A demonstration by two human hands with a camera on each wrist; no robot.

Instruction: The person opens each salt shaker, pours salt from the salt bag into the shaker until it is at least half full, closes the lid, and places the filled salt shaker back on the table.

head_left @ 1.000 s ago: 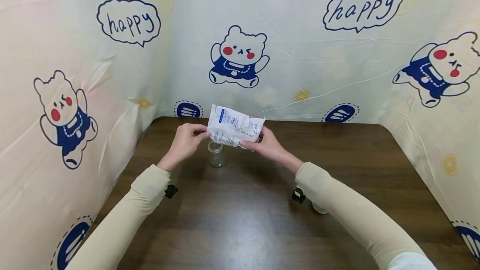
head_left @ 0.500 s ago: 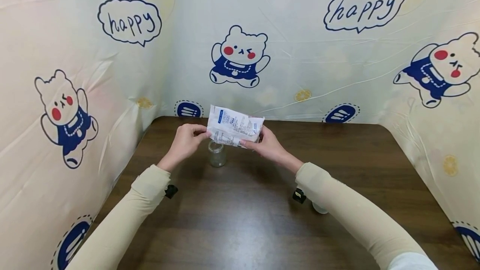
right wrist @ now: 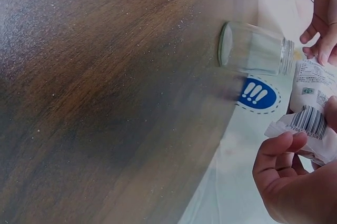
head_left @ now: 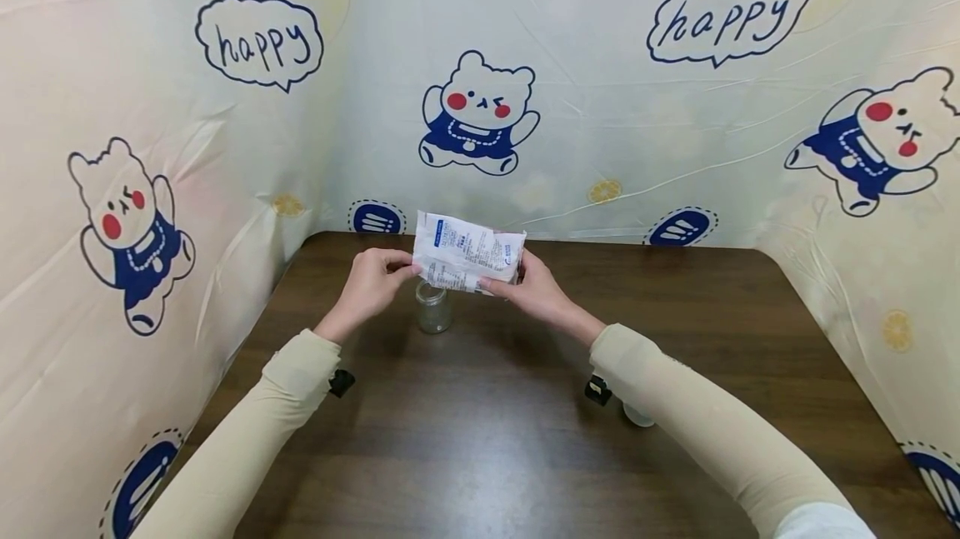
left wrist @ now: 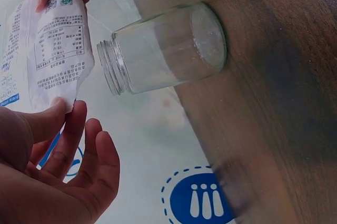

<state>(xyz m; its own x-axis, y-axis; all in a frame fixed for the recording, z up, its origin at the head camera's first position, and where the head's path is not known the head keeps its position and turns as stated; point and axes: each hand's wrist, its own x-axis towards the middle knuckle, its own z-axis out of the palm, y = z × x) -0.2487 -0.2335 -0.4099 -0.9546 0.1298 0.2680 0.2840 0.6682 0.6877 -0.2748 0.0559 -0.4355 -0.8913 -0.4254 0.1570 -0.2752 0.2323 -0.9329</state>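
Note:
A white printed paper packet (head_left: 467, 254) with a blue label is held up above the far part of the table, tilted slightly. My left hand (head_left: 371, 282) pinches its lower left corner between thumb and index finger, the other fingers loosely bent. At its right end my right hand (head_left: 542, 289) grips it, thumb in front. A barcode shows on that end of the packet (right wrist: 310, 124) in the right wrist view. Just below the packet stands a clear glass jar (head_left: 435, 312), upright. The threaded mouth of the jar (left wrist: 163, 50) is lidless and close to the packet, apart from it.
A round pale glass-like thing (head_left: 639, 416) lies on the dark wood table (head_left: 480, 439), mostly hidden by my right sleeve. Small pale specks dot the table in the right wrist view. A printed curtain (head_left: 600, 122) encloses the back and sides.
The packet has shifted slightly left and its left end has dipped a little. Both hands keep their hold on it, and the jar stays in place.

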